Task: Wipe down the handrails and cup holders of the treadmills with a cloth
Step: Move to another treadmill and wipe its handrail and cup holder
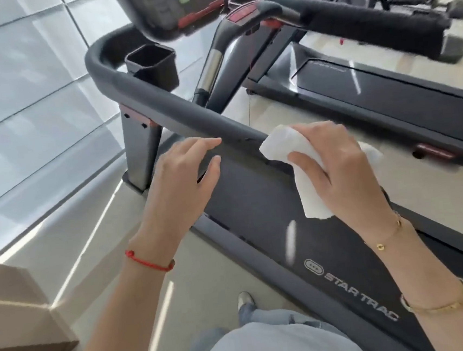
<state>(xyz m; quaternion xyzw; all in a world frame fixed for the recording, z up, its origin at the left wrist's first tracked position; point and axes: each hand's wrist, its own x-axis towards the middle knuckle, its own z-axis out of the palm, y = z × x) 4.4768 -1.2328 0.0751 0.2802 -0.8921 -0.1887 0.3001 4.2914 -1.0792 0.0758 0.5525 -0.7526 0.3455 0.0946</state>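
The near treadmill (331, 253) fills the centre of the view; its dark running belt carries the marking "STAR TRAC". A second treadmill (381, 95) stands parallel to it on the far side, with pale floor between the two.

The left handrail (167, 108) of the near treadmill is a thick, dark padded bar. It runs from the console (169, 8) at the top, bends at the corner, and descends toward the person. A support post (139, 144) with red trim carries it from below. The right handrail (373, 20) extends toward the upper right.

A square black cup holder (152, 67) sits just inside the bend of the left handrail, below the console.

The right hand (334, 165) grips a white cloth (293, 152). The fingers curl over the cloth and the thumb presses it from the near side. The bunched upper part of the cloth touches the lower end of the left handrail; a loose tail hangs down over the belt. Gold bracelets (391, 233) circle the right wrist and forearm.

The left hand (180, 180) holds nothing. Its fingers are extended and relaxed, with the fingertips (213, 141) at the handrail beside the cloth; actual contact cannot be confirmed. A red cord (151, 262) circles the left wrist.
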